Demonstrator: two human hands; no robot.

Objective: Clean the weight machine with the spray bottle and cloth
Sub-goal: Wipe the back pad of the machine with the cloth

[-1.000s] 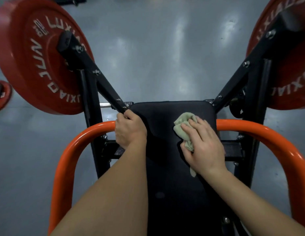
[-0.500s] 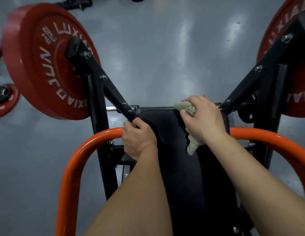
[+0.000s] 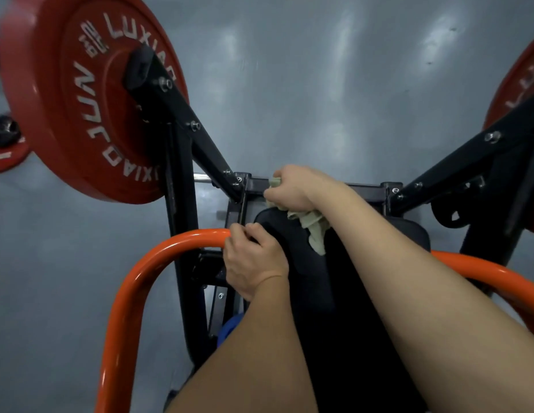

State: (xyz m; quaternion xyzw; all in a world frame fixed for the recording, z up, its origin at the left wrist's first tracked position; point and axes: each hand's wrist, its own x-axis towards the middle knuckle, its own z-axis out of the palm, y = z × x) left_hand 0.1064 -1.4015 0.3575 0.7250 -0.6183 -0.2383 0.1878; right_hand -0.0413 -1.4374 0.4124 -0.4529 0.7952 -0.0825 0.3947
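Note:
The weight machine has a black padded seat (image 3: pixel 343 293), black frame arms and an orange tube rail (image 3: pixel 131 278). My right hand (image 3: pixel 295 189) grips a pale green cloth (image 3: pixel 315 231) and reaches past the top edge of the pad, against the black cross bar (image 3: pixel 364 189) behind it. A tail of the cloth hangs down over the pad. My left hand (image 3: pixel 254 260) holds the pad's upper left corner, fingers curled over its edge, next to the orange rail. No spray bottle shows in this view.
Red weight plates hang on the left arm (image 3: pixel 81 99) and at the right edge (image 3: pixel 516 93). A smaller red plate (image 3: pixel 6 153) lies on the grey floor at far left. A blue object (image 3: pixel 230 326) peeks out below my left forearm.
My right hand has slid the cloth up the pad, from its middle to beyond its top edge onto the rear bar. The left hand keeps its hold on the pad corner. The camera leaned forward.

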